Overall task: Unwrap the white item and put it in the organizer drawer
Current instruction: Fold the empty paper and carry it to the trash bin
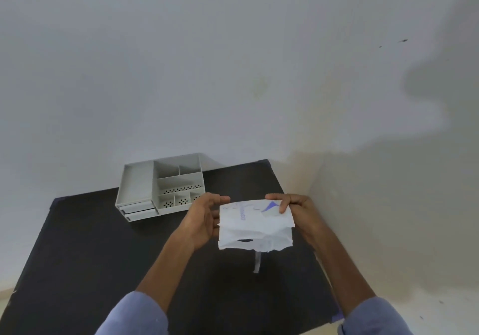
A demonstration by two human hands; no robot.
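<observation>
While we hold the white wrapper [255,224] above the black counter [85,251], our left hand [204,220] grips its left edge and our right hand [295,209] pinches its upper right corner. The wrapper bears blue print and a torn lower edge; a thin strip [257,262] hangs beneath it. The white organizer [160,187], its two drawers [140,210] closed, stands just beyond the hands, against the wall [181,75].

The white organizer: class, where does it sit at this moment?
In the head view the white organizer stands at the far left of the black table, against the wall, just beyond the left hand, its two drawers shut.
</observation>
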